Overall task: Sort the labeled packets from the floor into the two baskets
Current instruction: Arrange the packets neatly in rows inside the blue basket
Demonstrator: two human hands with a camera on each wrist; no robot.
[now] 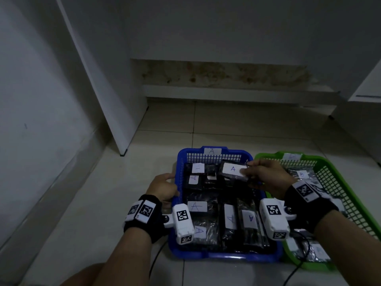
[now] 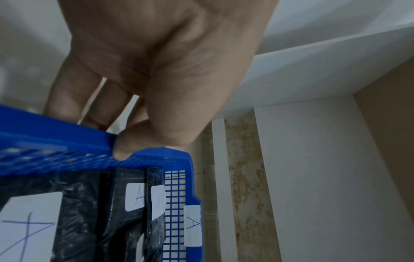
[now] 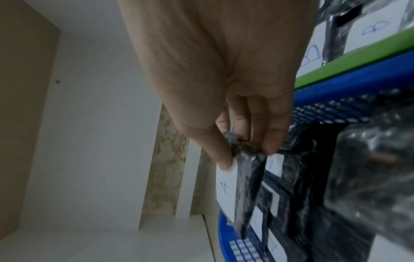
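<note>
A blue basket [image 1: 214, 255] tagged A sits on the floor, filled with several black packets bearing white A labels. Beside it on the right stands a green basket [image 1: 348, 193] holding packets labeled B. My right hand [image 1: 261, 174] pinches a black packet with an A label [image 1: 233, 169] by its right end, held over the far part of the blue basket; the right wrist view shows the thumb [image 3: 220, 156] on the label and fingers behind the packet [image 3: 244, 186]. My left hand [image 1: 162, 187] grips the blue basket's left rim [image 2: 67, 134], thumb inside.
White walls and a cabinet panel [image 1: 107, 96] close in on the left and back. A stained baseboard [image 1: 224, 74] runs behind the baskets. Tiled floor [image 1: 226, 124] lies beyond them. A black cable [image 1: 296, 267] trails across the green basket's near edge.
</note>
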